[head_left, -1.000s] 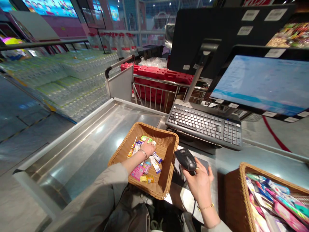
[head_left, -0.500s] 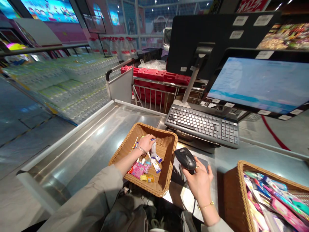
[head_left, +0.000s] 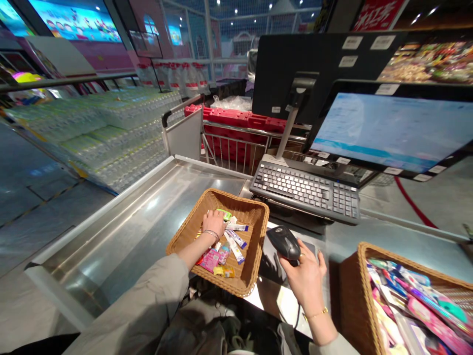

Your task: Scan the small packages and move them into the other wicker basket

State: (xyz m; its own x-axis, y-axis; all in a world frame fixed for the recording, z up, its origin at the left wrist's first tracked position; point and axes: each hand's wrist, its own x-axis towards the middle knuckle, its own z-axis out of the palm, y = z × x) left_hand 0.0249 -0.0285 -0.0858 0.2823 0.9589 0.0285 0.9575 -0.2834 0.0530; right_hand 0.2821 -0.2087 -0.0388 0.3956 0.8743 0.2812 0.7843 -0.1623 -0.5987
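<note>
My left hand (head_left: pixel 214 223) is inside a wicker basket (head_left: pixel 263 236), its fingers slightly apart over the small packets on the left. Beside its fingertips is a green packet (head_left: pixel 224 214). Narrow white-and-blue stick packets (head_left: pixel 236 227) lie to the hand's right on the basket floor. Nearer to me are a pink packet (head_left: pixel 210 260) and a yellow packet (head_left: pixel 223 271). What lies under the palm is hidden. My right hand (head_left: pixel 305 273) grips a black barcode scanner (head_left: pixel 284 241) just right of the basket, its head pointing toward the basket.
Behind the scanner sits a keyboard (head_left: pixel 306 190) below a lit monitor (head_left: pixel 391 130). A second wicker basket (head_left: pixel 364 296), full of colourful packaged goods, stands at the right. The steel counter (head_left: pixel 148 202) has a raised left rim. A trolley (head_left: pixel 229 143) is beyond it.
My left hand has let go of a stick packet, which now lies with the others, and has moved left within the basket. My right hand keeps holding the scanner in place.
</note>
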